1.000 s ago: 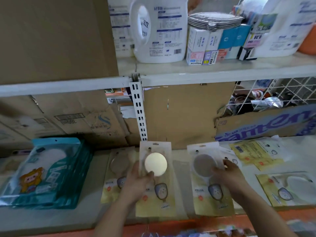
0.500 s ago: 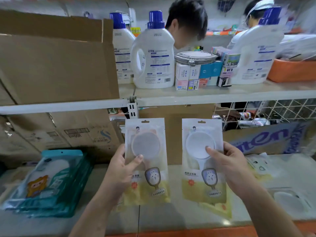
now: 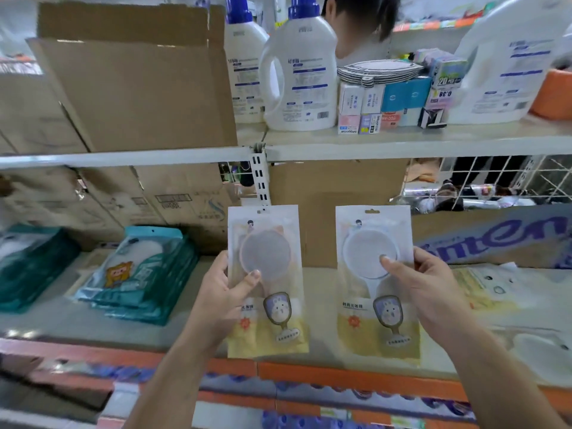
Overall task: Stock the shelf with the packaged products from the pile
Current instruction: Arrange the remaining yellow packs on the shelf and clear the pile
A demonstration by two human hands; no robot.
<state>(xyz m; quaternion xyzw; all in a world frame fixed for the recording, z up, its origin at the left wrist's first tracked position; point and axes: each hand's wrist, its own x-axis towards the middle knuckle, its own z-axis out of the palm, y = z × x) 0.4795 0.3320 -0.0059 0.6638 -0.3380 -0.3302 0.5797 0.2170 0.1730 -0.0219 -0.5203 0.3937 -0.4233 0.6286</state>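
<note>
Head camera record: both hands have risen since a second ago, when each pressed a packet flat on the pale lower shelf board (image 3: 322, 305). The left hand (image 3: 223, 292) now grips a clear-and-yellow plastic packet holding a round pink hand mirror (image 3: 269, 252), thumb clamped on its front, fingers behind. It hangs upright just below the white slotted shelf upright (image 3: 260, 181). The right hand (image 3: 433, 292) pinches a matching white-mirror packet (image 3: 362, 258) likewise, right of that upright. Neither is stocked yet. The remaining yellow packets (image 3: 495, 289) lie further right. Legible: "20" and inverted "0.38" on small boxes (image 3: 445, 88) above right; blue "nten" on brown cardboard (image 3: 495, 243). Packet print is unreadable.
</note>
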